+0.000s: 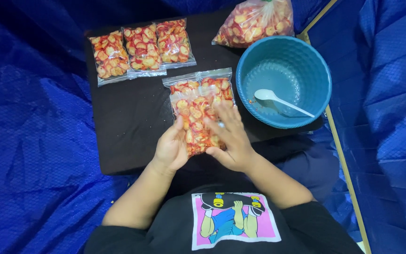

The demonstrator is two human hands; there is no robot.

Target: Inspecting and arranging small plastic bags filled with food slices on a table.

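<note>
A clear plastic pouch of red and yellow chips [194, 117] is held over the near part of a small black table [128, 127]. My left hand [171, 146] grips its lower left edge. My right hand [229, 136] lies flat across its right side, fingers spread. Another filled pouch [202, 83] lies just behind it, partly covered. Three more filled pouches [139, 48] lie side by side in a row at the far left of the table.
A blue plastic basin [301, 56] with a white spoon [280, 100] and a few crumbs inside stands at the table's right edge. A large clear bag of the same chips [254, 21] lies behind it. Blue tarpaulin [29, 141] surrounds the table.
</note>
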